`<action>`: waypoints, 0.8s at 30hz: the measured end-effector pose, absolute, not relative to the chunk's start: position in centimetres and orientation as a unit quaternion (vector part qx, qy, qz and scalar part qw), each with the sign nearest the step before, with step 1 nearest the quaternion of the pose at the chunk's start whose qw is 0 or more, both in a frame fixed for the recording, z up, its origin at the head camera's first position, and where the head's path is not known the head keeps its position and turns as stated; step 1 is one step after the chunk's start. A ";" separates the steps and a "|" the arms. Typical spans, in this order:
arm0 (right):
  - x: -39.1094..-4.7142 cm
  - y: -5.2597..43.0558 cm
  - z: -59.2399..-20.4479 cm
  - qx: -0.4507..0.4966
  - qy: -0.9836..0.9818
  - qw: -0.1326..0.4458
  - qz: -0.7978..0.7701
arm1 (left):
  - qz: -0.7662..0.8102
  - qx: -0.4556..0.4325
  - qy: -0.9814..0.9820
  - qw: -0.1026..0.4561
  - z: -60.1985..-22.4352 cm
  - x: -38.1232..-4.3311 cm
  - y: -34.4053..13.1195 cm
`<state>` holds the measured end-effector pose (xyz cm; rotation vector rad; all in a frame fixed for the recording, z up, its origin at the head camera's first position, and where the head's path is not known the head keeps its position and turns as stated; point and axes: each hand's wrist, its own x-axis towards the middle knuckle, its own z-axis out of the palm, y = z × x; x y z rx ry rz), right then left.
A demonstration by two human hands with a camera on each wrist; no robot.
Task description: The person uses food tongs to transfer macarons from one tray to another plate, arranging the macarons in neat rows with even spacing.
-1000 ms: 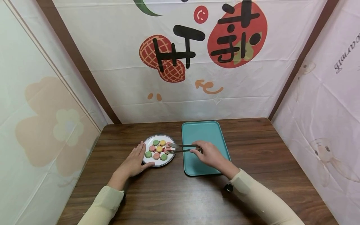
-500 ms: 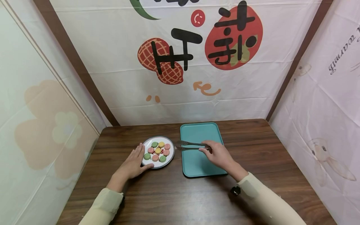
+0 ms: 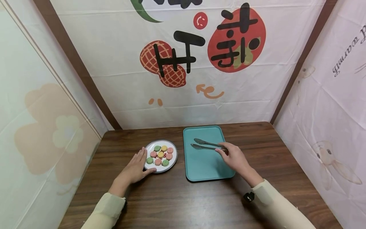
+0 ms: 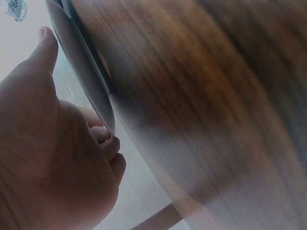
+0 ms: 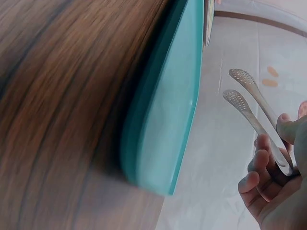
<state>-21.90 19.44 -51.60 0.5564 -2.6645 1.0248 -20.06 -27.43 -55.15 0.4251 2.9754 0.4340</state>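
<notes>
My left hand (image 3: 134,167) rests at the left edge of a white plate (image 3: 172,162), its fingers straight along the rim and its thumb near the front. In the left wrist view the plate (image 4: 76,57) appears edge-on beside the hand. Several pink, green and yellow macarons (image 3: 161,154) lie on the plate. Over the teal tray (image 3: 206,165), my right hand (image 3: 234,157) holds a pair of metal tongs (image 3: 199,146) by the hinged end. The tongs' perforated tips point left and stand apart, with nothing between them. In the right wrist view the tongs (image 5: 252,117) are clear of the tray.
Everything stands on a dark wooden table (image 3: 177,203). Printed white cloth (image 3: 128,105) hangs behind it and at both sides. A narrow strip of table lies between plate and tray.
My right hand has drawn the tongs rightward from the plate's right-hand macarons to above the tray. The macarons keep their places, and the left hand stays at the plate.
</notes>
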 end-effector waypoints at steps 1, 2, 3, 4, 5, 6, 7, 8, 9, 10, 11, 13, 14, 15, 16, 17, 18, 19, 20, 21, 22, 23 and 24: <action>-21.9 19.8 -51.7 0.184 -0.910 0.117 0.352 | 0.143 0.139 0.979 0.052 -55.2 -20.1 -27.4; -21.9 20.1 -51.7 0.178 -0.910 0.119 0.355 | 0.143 0.139 0.978 0.051 -55.2 -20.1 -27.5; -21.9 20.5 -51.8 0.172 -0.910 0.121 0.356 | 0.144 0.139 0.978 0.051 -55.2 -20.1 -27.5; -21.9 20.8 -51.9 0.165 -0.911 0.123 0.358 | 0.143 0.141 0.978 0.049 -55.2 -20.1 -27.5; -21.9 21.2 -52.0 0.160 -0.911 0.124 0.360 | 0.143 0.141 0.978 0.049 -55.2 -20.1 -27.5; -21.8 21.5 -52.1 0.153 -0.911 0.127 0.360 | 0.142 0.142 0.978 0.049 -55.2 -20.1 -27.6; -21.8 21.8 -52.1 0.147 -0.912 0.128 0.362 | 0.142 0.143 0.978 0.049 -55.2 -20.0 -27.6; -21.8 22.2 -52.2 0.142 -0.913 0.130 0.360 | 0.142 0.143 0.978 0.049 -55.2 -20.0 -27.6; -21.8 22.5 -52.3 0.137 -0.914 0.133 0.358 | 0.141 0.143 0.978 0.048 -55.2 -20.0 -27.6; -21.8 22.8 -52.3 0.132 -0.915 0.137 0.357 | 0.141 0.143 0.979 0.048 -55.2 -20.0 -27.6; -21.8 23.1 -52.4 0.128 -0.916 0.141 0.353 | 0.141 0.142 0.979 0.047 -55.2 -20.0 -27.6; -21.8 23.6 -52.4 0.120 -0.918 0.150 0.346 | 0.142 0.142 0.979 0.046 -55.1 -20.1 -27.6; -21.8 23.9 -52.5 0.116 -0.920 0.156 0.339 | 0.140 0.143 0.979 0.046 -55.1 -20.1 -27.6; -21.8 24.2 -52.6 0.113 -0.922 0.159 0.336 | 0.139 0.143 0.979 0.046 -55.1 -20.1 -27.6; -21.8 24.4 -52.6 0.107 -0.923 0.163 0.333 | 0.138 0.143 0.979 0.047 -55.2 -20.0 -27.6; -21.8 24.7 -52.7 0.103 -0.924 0.166 0.328 | 0.138 0.143 0.979 0.047 -55.2 -20.0 -27.6; -21.8 24.9 -52.8 0.097 -0.926 0.167 0.325 | 0.139 0.143 0.979 0.047 -55.1 -20.0 -27.6; -21.8 25.1 -52.9 0.092 -0.927 0.166 0.322 | 0.139 0.143 0.979 0.045 -55.1 -20.0 -27.6; -21.7 25.3 -52.9 0.085 -0.928 0.163 0.323 | 0.139 0.145 0.979 0.044 -55.1 -19.9 -27.6; -21.7 25.5 -53.0 0.080 -0.929 0.160 0.323 | 0.141 0.145 0.978 0.043 -55.1 -19.9 -27.6; -21.6 25.7 -53.1 0.074 -0.931 0.158 0.321 | 0.142 0.146 0.978 0.042 -55.1 -19.9 -27.6; -21.5 25.9 -53.1 0.068 -0.932 0.155 0.320 | 0.142 0.147 0.978 0.041 -55.1 -19.9 -27.7; -21.5 26.0 -53.2 0.062 -0.933 0.152 0.321 | 0.142 0.149 0.978 0.038 -55.1 -19.9 -27.7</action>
